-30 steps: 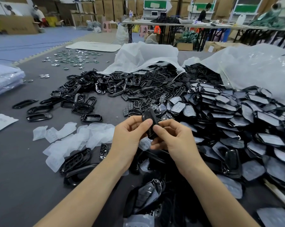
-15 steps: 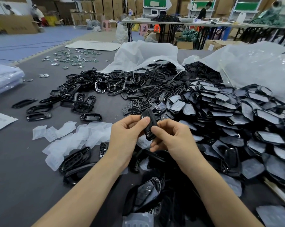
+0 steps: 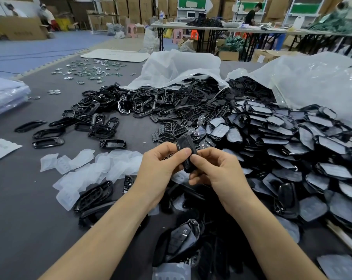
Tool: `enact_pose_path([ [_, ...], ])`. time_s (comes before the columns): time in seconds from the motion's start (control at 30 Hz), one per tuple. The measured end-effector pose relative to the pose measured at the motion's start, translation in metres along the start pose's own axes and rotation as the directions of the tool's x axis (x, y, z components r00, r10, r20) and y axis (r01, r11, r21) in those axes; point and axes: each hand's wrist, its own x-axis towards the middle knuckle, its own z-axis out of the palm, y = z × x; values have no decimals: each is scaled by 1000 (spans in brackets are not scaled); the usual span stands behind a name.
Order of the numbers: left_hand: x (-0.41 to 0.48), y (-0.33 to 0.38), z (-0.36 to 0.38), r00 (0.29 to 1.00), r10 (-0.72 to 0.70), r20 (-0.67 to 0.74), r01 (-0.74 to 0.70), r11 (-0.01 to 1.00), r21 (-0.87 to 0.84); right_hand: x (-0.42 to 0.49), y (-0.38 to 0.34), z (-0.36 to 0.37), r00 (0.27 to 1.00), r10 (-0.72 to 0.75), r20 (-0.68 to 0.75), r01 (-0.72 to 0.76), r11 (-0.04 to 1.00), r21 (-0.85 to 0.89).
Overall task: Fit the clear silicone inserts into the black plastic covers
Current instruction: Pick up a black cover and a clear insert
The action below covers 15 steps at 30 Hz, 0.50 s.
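Left hand [image 3: 157,172], right hand [image 3: 219,174] both pinch black cover [image 3: 184,144] | clear inserts [image 3: 86,168] left | cover heap [image 3: 292,138] right

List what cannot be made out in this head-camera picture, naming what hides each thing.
Head view: whether an insert sits in the held black cover; left hand and right hand cover it.
Head view: shiny pieces far back, too small to identify.
Head view: bottom clear insert, cut by the lower edge.

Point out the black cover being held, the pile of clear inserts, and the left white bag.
black cover [image 3: 184,144]: head view, its exposed upper end.
clear inserts [image 3: 102,166]: head view, middle of the pile.
left white bag [image 3: 181,65]: head view, crumpled top.
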Motion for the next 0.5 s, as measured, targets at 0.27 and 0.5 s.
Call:
enact_pose_path([
  [0.27, -3, 5, 3, 979, -126, 161, 166, 950, -266, 1, -5, -1, 997, 71, 31, -75, 982, 175],
  [0.5, 0, 4, 0, 972, -68, 224, 141, 934, -327, 2, -8, -2, 983, 172, 68, -184, 943, 278],
])
